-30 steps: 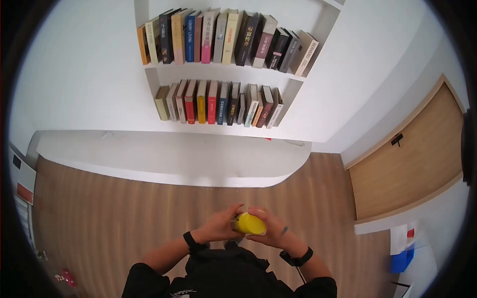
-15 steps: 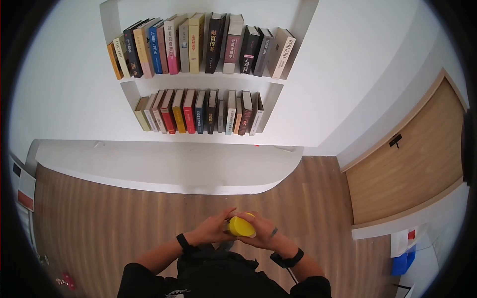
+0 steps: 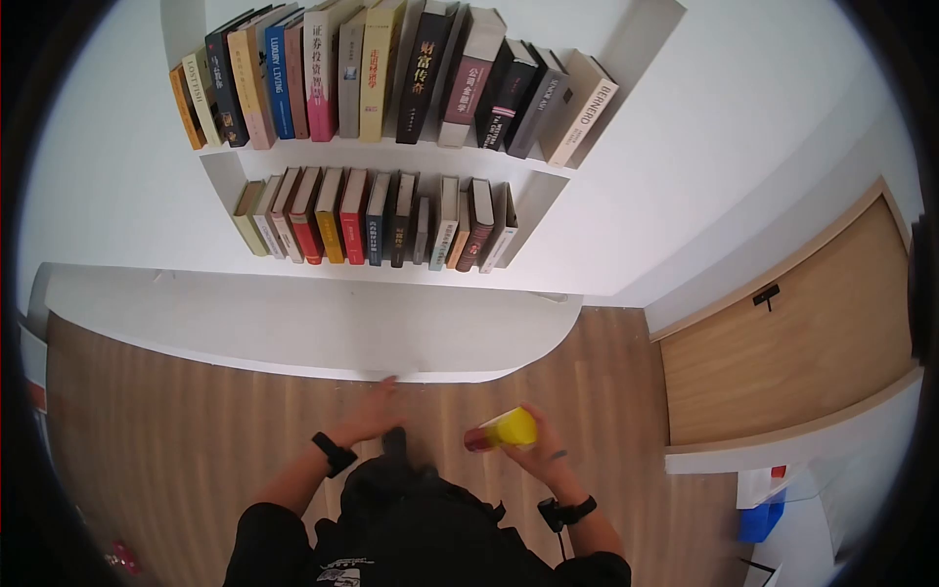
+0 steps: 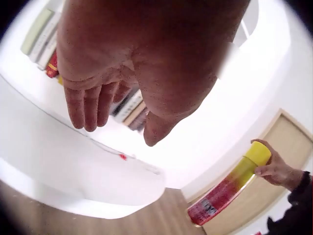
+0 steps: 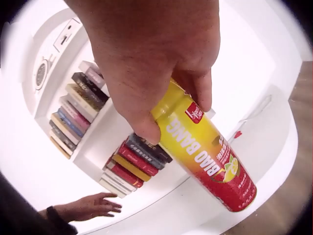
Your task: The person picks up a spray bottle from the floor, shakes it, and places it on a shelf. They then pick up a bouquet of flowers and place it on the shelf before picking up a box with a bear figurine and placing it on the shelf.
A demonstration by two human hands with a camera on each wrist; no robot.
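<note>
A yellow and red can (image 3: 501, 430) is in my right hand (image 3: 546, 456), which grips it round the yellow end. In the right wrist view the can (image 5: 205, 152) slants down to the right, lettering showing, with the thumb and fingers of my right hand (image 5: 156, 58) on either side. My left hand (image 3: 370, 413) is held apart from it, over the floor by the white ledge. In the left wrist view my left hand (image 4: 132, 63) has its fingers extended and nothing in them; the can (image 4: 230, 188) is off to the lower right.
Two shelf rows of upright books (image 3: 377, 220) are set in the white wall ahead. Below them runs a curved white ledge (image 3: 293, 318) above the wooden floor (image 3: 245, 421). At the right are a wooden door (image 3: 792, 342) and a blue object (image 3: 761, 520).
My left hand has come away from the can and moved left towards the ledge. My right hand has moved right with the can, whose red end now shows.
</note>
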